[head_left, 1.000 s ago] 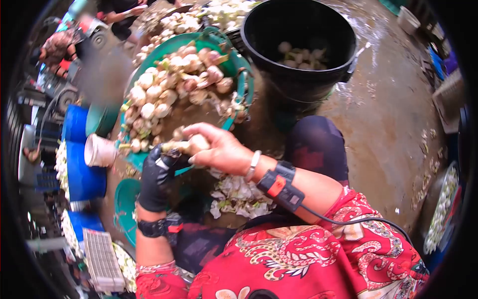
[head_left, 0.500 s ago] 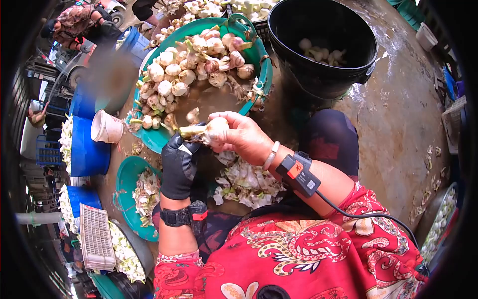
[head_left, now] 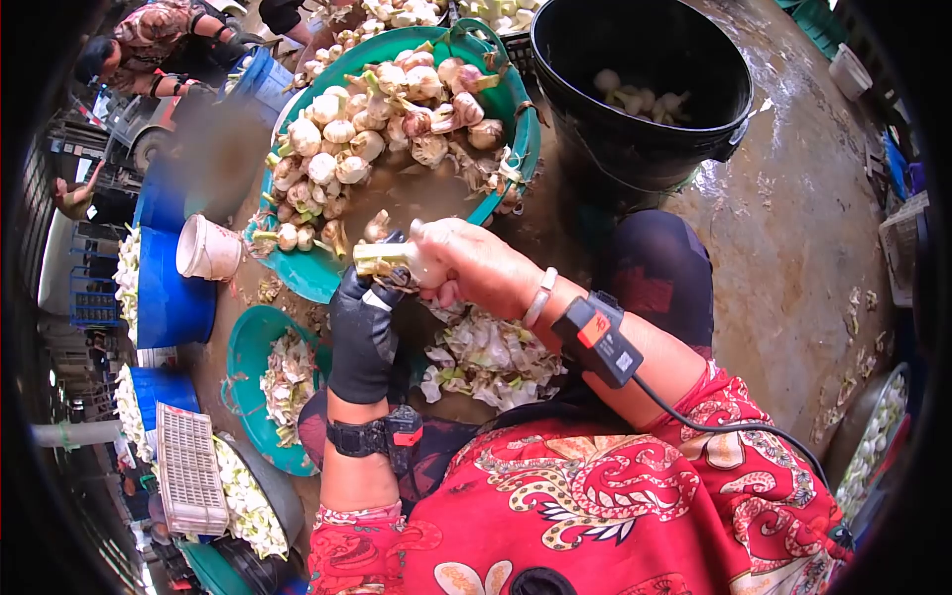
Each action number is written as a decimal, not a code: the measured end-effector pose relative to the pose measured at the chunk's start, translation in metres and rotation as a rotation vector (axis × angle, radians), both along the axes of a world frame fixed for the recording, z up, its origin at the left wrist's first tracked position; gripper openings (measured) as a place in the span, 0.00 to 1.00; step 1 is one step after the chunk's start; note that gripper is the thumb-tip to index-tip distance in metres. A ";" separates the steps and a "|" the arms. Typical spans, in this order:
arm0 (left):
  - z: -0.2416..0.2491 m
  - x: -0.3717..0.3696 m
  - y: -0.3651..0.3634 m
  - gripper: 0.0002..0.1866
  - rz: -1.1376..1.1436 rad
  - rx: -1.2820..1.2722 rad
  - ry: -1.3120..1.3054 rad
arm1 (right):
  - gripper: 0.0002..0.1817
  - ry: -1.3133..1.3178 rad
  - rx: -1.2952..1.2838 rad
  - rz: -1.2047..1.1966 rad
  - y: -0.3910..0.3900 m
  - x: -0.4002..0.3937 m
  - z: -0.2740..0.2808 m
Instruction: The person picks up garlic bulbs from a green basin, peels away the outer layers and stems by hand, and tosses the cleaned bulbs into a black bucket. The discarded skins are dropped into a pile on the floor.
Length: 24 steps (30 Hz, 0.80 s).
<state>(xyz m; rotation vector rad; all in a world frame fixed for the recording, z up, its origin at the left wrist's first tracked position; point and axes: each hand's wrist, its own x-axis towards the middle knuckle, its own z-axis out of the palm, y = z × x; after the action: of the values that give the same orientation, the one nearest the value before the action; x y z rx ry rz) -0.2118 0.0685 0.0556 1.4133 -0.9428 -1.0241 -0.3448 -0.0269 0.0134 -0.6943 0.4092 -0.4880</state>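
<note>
A garlic bulb (head_left: 385, 259) with a thick pale stem is between my hands, its stem pointing left. My right hand (head_left: 481, 266), bare, is closed around the bulb end and hides most of it. My left hand (head_left: 365, 322), in a black glove, has its fingers closed at the stem side, just below it. Whether the glove also holds a tool, I cannot make out. Beyond my hands, a green basin (head_left: 307, 282) holds a heap of untrimmed garlic bulbs (head_left: 342, 134). Loose papery skins (head_left: 496, 359) lie below my hands.
A black bucket (head_left: 635, 149) with several pale bulbs stands ahead right. To the left are a smaller green basin (head_left: 248, 362) of skins, a whitish tub (head_left: 208, 248), blue tubs (head_left: 177, 288) and a plastic crate (head_left: 191, 466). Another person (head_left: 149, 45) bends at upper left.
My right hand has turned over the bulb, its back now more upward, covering more of it. My left glove has shifted slightly up toward the stem. The view has moved slightly.
</note>
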 end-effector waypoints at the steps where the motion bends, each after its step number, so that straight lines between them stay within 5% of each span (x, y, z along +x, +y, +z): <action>1: -0.005 0.004 0.000 0.15 0.006 -0.019 -0.030 | 0.15 -0.056 -0.146 -0.003 0.000 0.003 -0.007; 5: -0.006 0.003 0.001 0.15 -0.006 -0.083 -0.126 | 0.23 -0.048 -0.300 -0.123 0.010 -0.003 0.003; 7: -0.009 0.011 0.003 0.13 -0.092 -0.051 -0.411 | 0.26 -0.070 -0.339 -0.144 0.012 -0.002 0.000; 10: -0.006 0.015 0.001 0.11 -0.003 0.049 -0.173 | 0.22 -0.126 -0.162 -0.110 0.014 0.001 -0.011; 12: -0.007 0.013 0.001 0.11 -0.021 -0.005 -0.262 | 0.22 -0.118 0.146 0.092 0.010 -0.001 -0.011; 14: -0.006 0.009 0.004 0.11 -0.031 -0.054 -0.350 | 0.26 -0.017 0.172 0.115 0.005 -0.001 -0.008; 16: -0.003 0.002 0.003 0.11 -0.022 0.045 -0.150 | 0.27 0.180 0.021 0.004 0.001 -0.001 -0.004; 19: -0.011 0.008 0.003 0.11 -0.056 0.000 -0.319 | 0.27 0.109 -0.188 -0.245 0.013 -0.002 0.007; 20: -0.013 0.010 0.005 0.10 -0.100 -0.011 -0.438 | 0.26 0.195 -0.455 -0.390 0.019 0.001 0.002; 22: 0.000 0.006 0.005 0.10 -0.074 0.048 -0.337 | 0.24 0.168 -0.606 -0.493 0.019 0.009 -0.007; 24: 0.003 0.020 0.008 0.10 -0.167 0.076 -0.521 | 0.19 0.180 -0.252 0.016 0.007 -0.012 -0.002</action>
<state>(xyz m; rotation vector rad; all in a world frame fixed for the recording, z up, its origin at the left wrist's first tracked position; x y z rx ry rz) -0.1923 0.0763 0.0587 1.7293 -1.4300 -0.8283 -0.3569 -0.0198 0.0117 -0.9890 0.5156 -0.4675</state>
